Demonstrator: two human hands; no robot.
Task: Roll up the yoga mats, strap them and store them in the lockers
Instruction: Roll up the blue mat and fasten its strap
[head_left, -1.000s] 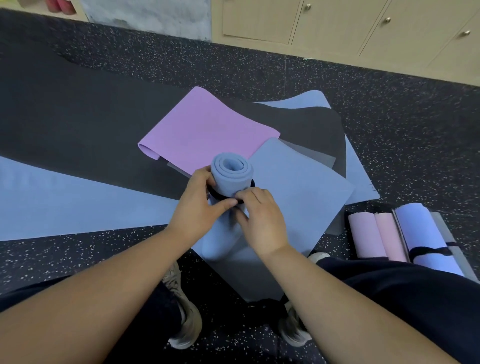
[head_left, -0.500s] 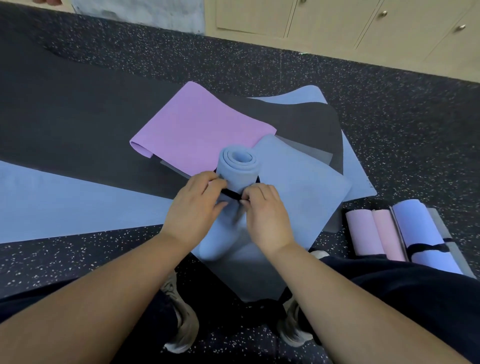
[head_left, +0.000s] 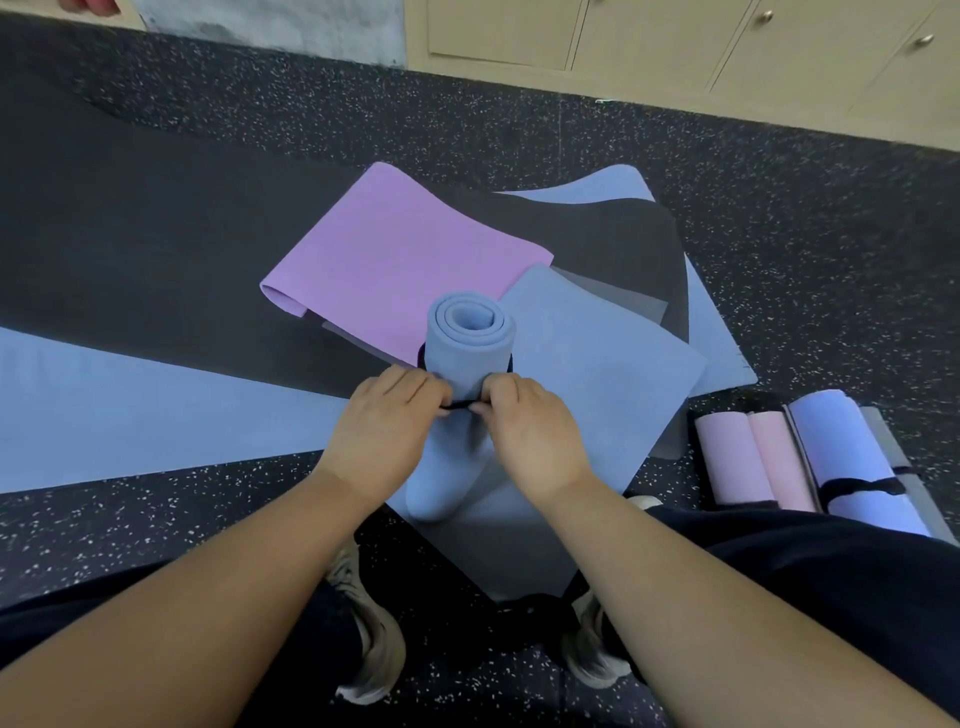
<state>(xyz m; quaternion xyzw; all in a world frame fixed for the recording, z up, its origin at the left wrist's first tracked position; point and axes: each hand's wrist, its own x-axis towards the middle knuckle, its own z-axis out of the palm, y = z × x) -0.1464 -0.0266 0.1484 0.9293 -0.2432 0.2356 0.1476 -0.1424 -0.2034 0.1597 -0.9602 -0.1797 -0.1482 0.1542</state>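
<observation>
Both the left hand (head_left: 382, 422) and right hand (head_left: 527, 423) pinch the black strap (head_left: 457, 406) around the rolled blue mat (head_left: 462, 384), so I'd cinch it snug and level before fastening.

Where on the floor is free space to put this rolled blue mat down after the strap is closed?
Bare speckled floor lies between the lockers and the flat mats. A narrower strip runs left of the knees, below the long blue mat. It is crowded at right, where the rolled mats lie.
</observation>
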